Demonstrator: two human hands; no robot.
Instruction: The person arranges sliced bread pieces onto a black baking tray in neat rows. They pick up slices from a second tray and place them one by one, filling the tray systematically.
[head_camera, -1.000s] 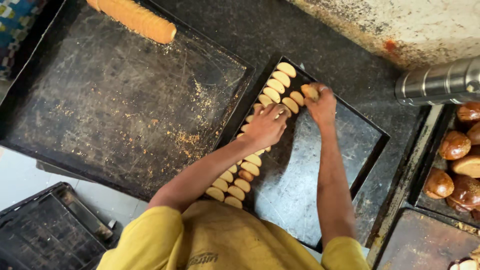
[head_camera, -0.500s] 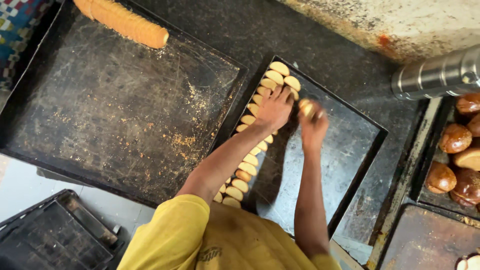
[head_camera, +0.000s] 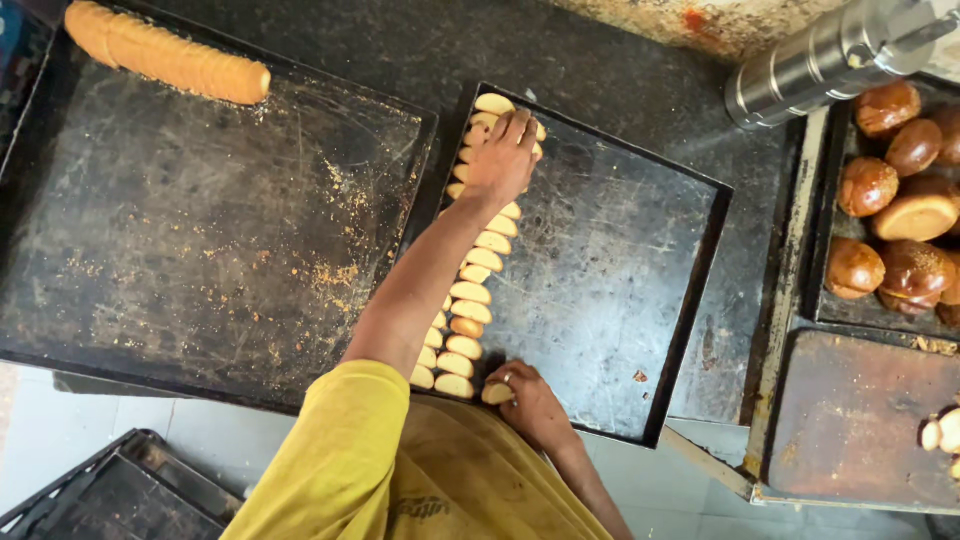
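One column of rusk slices (head_camera: 470, 290) fills the small tray's (head_camera: 640, 270) left edge; the right hand's (head_camera: 530, 400) fingers pinch a slice (head_camera: 497, 393) starting the second, the left hand (head_camera: 503, 160) rests flat, fingers spread on the column top

A log of stacked rusks (head_camera: 165, 55) is laid on a crumb-strewn big tray (head_camera: 200, 240). Brown buns (head_camera: 900, 210) are held in a right-hand tray (head_camera: 822, 300), beside a steel canister (head_camera: 820, 65).

right hand (head_camera: 533, 402) now down at tray's near edge (head_camera: 560, 425)
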